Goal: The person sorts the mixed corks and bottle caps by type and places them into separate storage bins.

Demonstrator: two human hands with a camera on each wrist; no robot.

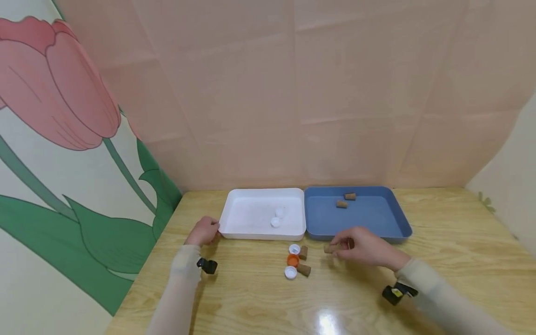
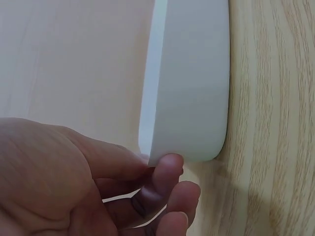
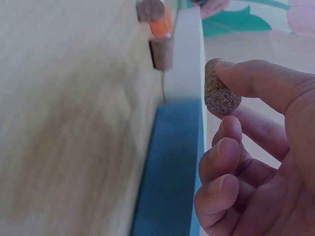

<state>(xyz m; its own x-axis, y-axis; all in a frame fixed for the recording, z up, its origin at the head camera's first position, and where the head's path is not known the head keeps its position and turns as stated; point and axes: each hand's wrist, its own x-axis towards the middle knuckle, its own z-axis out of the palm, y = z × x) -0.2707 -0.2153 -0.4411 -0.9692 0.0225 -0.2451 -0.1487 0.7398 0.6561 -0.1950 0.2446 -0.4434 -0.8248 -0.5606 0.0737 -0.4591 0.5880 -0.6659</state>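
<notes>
The right hand (image 3: 280,169) has a tapered cork (image 3: 224,96) pinched between thumb and index finger, its speckled end facing the palm side; the other fingers curl loosely below that grip. The blue tray's outer wall (image 3: 170,157) runs just beside the grip, and the white tray's wall (image 3: 183,64) continues farther off from it. On the wood-grained desk (image 3: 74,123), well apart from the grip, an orange cap (image 3: 161,25) sits between a nearer cork (image 3: 161,53) and a farther cork (image 3: 150,10). Farthest from the grip shows a green painted leaf (image 3: 241,22).
</notes>
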